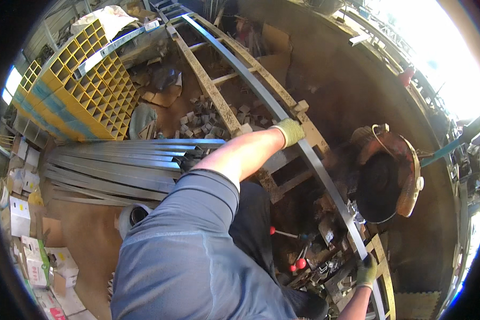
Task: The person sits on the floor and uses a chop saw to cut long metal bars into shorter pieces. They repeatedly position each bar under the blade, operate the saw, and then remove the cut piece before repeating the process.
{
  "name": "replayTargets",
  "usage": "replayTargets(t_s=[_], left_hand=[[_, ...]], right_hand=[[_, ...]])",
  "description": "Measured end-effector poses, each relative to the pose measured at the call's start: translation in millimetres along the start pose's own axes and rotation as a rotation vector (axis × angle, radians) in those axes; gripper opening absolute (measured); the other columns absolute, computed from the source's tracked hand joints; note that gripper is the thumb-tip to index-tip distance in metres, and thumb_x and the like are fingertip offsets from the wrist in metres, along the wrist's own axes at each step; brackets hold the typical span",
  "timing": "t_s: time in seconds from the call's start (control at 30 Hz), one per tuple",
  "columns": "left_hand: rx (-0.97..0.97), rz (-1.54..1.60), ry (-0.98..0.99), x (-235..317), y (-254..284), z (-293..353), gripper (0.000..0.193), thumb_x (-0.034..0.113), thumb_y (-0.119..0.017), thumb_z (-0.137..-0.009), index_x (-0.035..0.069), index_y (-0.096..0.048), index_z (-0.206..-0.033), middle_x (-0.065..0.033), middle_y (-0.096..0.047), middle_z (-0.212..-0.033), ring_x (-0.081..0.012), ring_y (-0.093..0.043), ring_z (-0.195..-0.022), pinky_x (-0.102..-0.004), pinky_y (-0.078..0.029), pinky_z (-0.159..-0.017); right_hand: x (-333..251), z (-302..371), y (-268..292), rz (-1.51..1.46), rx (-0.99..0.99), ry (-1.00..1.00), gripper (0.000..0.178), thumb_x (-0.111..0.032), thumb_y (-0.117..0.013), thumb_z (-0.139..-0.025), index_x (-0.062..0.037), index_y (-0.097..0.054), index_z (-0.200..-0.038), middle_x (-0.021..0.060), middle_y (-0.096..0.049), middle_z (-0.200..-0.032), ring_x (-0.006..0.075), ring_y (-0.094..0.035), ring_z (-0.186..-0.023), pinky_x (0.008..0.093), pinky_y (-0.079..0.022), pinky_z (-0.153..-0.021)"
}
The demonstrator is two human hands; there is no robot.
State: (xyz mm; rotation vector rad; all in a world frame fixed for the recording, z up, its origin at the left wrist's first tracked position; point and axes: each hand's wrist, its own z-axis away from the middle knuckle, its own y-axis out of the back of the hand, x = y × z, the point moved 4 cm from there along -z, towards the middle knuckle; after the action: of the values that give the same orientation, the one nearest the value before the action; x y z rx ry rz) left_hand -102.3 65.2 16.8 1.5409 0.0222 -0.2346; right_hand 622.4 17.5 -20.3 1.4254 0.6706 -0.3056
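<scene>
A long, straight metal bar [329,189] runs from the far middle down to the near right, bent only by the lens. My left hand [290,133], in a yellow-green work glove, is closed around it near the middle of the view. Lower right, my gloved right hand [366,271] grips the same bar closer to its near end. A ladder-like yellowish frame [205,80] with worn rails lies along and under the bar. Right of the bar stands an orange-rimmed machine [410,154] with a large dark disc-like face.
Several metal profiles [112,162] lie stacked at left, below a yellow grid-like stack [104,80]. Cut metal pieces [202,121] cover the floor beyond my left arm. Red-knobbed levers [301,263] stick up near my legs. White cartons [20,217] line the left side.
</scene>
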Motion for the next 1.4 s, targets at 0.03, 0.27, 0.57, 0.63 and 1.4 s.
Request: replayTargets(t_s=[0.03, 0.27, 0.57, 0.63, 1.4], left_hand=[[0.003, 0.004, -0.011, -1.7, 0.0, -3.9, 0.026, 0.011, -0.065, -0.104, 0.015, -0.082, -0.123, -0.0117, -0.083, -0.124, -0.0350, -0.079, -0.120, -0.0516, -0.066, -0.093], [0.054, 0.041, -0.069, -3.5, 2.4, 2.2, 0.026, 0.009, -0.065, -0.104, 0.015, -0.080, -0.124, -0.0095, -0.082, -0.129, -0.0334, -0.078, -0.123, -0.0505, -0.066, -0.097], [0.071, 0.017, -0.052, -9.1, -4.9, -2.0, 0.025, 0.011, -0.061, -0.105, 0.013, -0.084, -0.114, -0.0149, -0.084, -0.121, -0.0381, -0.080, -0.115, -0.0519, -0.066, -0.095], [0.024, 0.087, -0.012, -5.7, 4.2, -4.2, 0.026, 0.011, -0.060, -0.105, 0.010, -0.086, -0.111, -0.0222, -0.084, -0.117, -0.0444, -0.081, -0.107, -0.0556, -0.065, -0.094], [0.144, 0.246, -0.294, 104.1, 25.5, 0.8, 0.060, 0.004, -0.076, -0.094, 0.014, -0.069, -0.153, -0.0137, -0.075, -0.148, -0.0394, -0.068, -0.138, -0.0498, -0.052, -0.120]], right_hand=[[10.1, 0.1, 1.6, -0.077, 0.021, -0.010, 0.061, 0.011, -0.083, -0.086, -0.0046, -0.070, -0.144, 0.0108, -0.076, -0.127, 0.0292, -0.073, -0.119, 0.0419, -0.057, -0.106], [14.2, 4.9, -7.3, -0.182, 0.040, -0.089, 0.064, 0.017, -0.079, -0.085, -0.0016, -0.068, -0.145, 0.0117, -0.074, -0.136, 0.0268, -0.072, -0.126, 0.0399, -0.055, -0.114], [9.5, 7.8, -10.6, -0.160, 0.041, 0.048, 0.054, 0.007, -0.086, -0.087, 0.0028, -0.072, -0.139, 0.0133, -0.080, -0.130, 0.0264, -0.075, -0.120, 0.0374, -0.057, -0.111], [6.4, 0.1, -10.4, 0.000, 0.027, 0.039, 0.036, -0.005, -0.080, -0.097, 0.0045, -0.076, -0.131, 0.0133, -0.082, -0.124, 0.0285, -0.075, -0.115, 0.0420, -0.059, -0.108], [-286.9, 85.6, -46.5, -0.251, -0.055, 0.104, 0.064, -0.040, -0.088, -0.099, -0.0011, -0.070, -0.148, 0.0228, -0.077, -0.140, 0.0403, -0.073, -0.132, 0.0481, -0.057, -0.116]])
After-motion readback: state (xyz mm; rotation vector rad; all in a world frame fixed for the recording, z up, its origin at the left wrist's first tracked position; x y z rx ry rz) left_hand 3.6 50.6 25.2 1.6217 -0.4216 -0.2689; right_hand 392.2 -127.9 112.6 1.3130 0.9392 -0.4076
